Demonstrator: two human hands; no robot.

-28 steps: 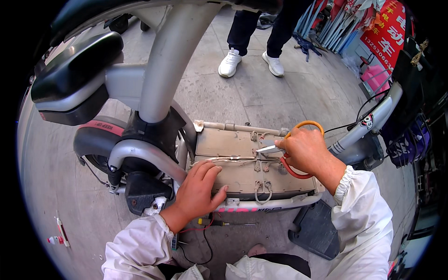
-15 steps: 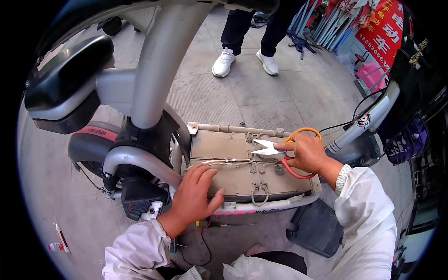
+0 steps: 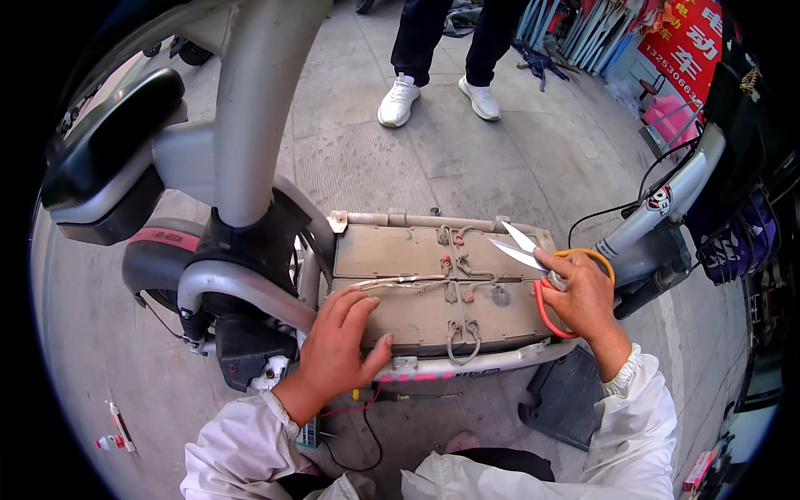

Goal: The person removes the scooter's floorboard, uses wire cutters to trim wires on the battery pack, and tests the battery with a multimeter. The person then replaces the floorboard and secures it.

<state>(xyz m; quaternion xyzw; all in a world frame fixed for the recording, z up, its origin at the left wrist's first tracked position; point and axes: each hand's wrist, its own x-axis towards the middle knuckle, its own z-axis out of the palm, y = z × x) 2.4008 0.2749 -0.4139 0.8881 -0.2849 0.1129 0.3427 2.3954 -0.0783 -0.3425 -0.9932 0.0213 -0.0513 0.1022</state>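
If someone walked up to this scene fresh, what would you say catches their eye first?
Probably the open scissors with orange handles in the right hand, blades over the dusty battery pack mid-frame. The left hand lies flat on the pack's near left corner. Beyond, a bystander's white sneakers stand on the pavement.

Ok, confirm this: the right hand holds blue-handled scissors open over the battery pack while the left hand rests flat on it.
Not quite: the scissors have orange handles, not blue. The head view shows the right hand holding them open over the battery pack, left hand flat on it.
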